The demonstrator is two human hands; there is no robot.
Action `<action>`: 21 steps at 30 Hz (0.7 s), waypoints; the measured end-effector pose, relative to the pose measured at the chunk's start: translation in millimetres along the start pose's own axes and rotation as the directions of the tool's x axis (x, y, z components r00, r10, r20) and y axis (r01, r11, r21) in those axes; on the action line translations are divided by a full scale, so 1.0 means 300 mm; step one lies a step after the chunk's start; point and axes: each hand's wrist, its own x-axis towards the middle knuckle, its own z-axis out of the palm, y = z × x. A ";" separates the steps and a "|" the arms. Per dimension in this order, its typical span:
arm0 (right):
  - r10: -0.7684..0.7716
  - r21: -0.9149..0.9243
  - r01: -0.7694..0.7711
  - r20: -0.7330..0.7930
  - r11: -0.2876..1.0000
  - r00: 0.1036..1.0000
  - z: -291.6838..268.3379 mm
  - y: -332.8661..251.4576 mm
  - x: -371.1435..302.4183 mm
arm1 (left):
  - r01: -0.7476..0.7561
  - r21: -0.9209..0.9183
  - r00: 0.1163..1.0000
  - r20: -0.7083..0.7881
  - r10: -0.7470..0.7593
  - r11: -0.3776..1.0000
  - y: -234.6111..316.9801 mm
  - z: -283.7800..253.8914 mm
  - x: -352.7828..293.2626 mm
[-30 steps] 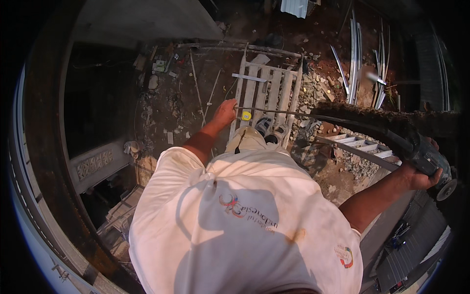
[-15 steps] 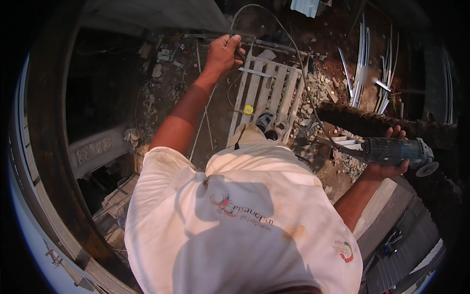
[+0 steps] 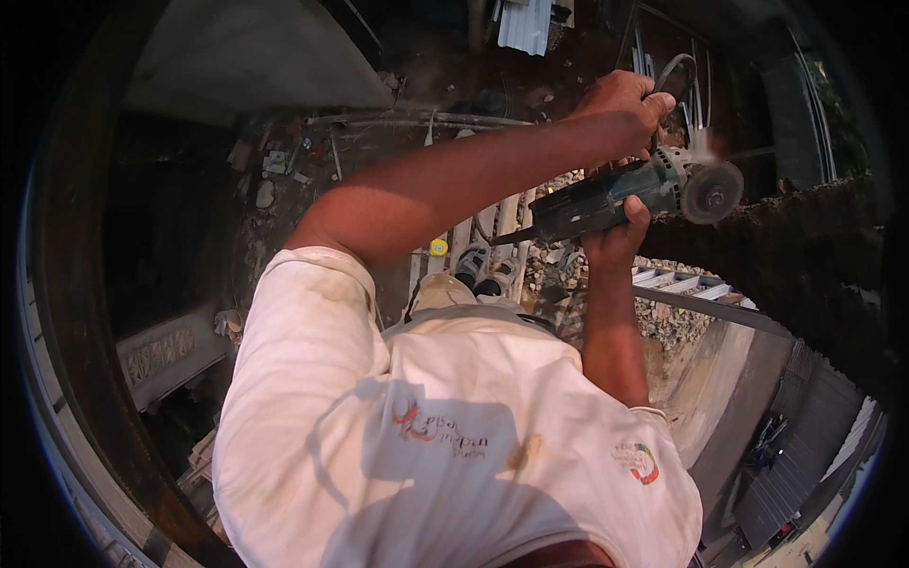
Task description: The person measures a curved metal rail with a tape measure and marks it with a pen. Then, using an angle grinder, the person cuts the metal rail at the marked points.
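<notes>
This looks like a sunlit building site, shown by the angle grinder (image 3: 592, 202) in the right hand (image 3: 615, 239) and the broken-stone rubble (image 3: 677, 329) on the ground below that grip. A metal ladder (image 3: 684, 283) lies below and right of the grip, wooden slats (image 3: 461, 231) and a yellow tape measure (image 3: 437, 247) are off to its left, and a corrugated sheet (image 3: 524, 26) lies well beyond it.

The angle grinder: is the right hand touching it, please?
Touching. The head view shows the right hand beneath the angle grinder, with the thumb lying against the near side of its body and no visible gap.
</notes>
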 end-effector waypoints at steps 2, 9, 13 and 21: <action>-0.039 -0.017 0.039 -0.033 0.999 0.999 0.001 -0.029 0.010 | -0.044 -0.046 0.999 0.002 0.044 0.998 0.014 0.029 0.025; -0.084 -0.018 0.083 -0.031 0.996 0.996 -0.006 -0.132 0.025 | -0.209 -0.036 0.967 0.144 0.212 0.977 0.065 -0.053 0.097; -0.148 0.145 0.158 -0.077 0.977 0.986 0.009 -0.270 0.010 | -0.345 -0.021 0.938 -0.028 0.344 0.938 -0.346 -0.325 0.136; -0.400 -0.089 0.393 -0.087 0.915 0.912 -0.240 -0.901 -0.073 | 0.168 0.327 0.785 0.527 -0.327 0.930 -1.240 -0.233 -0.365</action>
